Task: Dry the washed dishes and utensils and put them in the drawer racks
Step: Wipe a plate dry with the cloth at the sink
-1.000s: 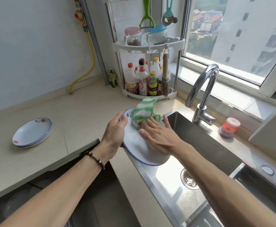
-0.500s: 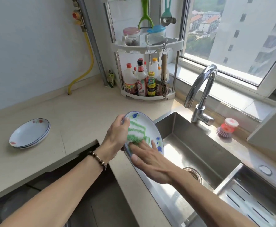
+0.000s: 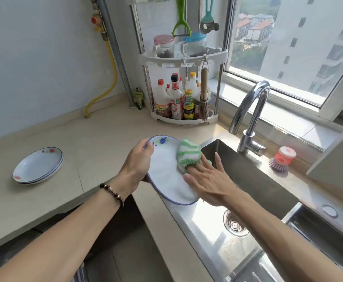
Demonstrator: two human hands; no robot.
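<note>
A white plate with a blue rim [image 3: 166, 176] is held tilted over the sink's left edge. My left hand [image 3: 137, 167] grips its left rim, thumb on the face. My right hand [image 3: 205, 178] lies flat with straight fingers and presses a green-and-white cloth [image 3: 188, 154] against the plate's upper right part. A stack of white plates [image 3: 37, 165] rests on the counter to the left.
The steel sink [image 3: 237, 200] with its drain lies below the plate, the tap [image 3: 250, 119] behind it. A corner rack of bottles [image 3: 183, 98] stands at the back, a pink dish brush [image 3: 282, 159] by the window. A dark opening sits under the counter edge.
The plate has turned so its plain white face is towards me. The cloth and my right hand moved from the plate's middle up to its right edge.
</note>
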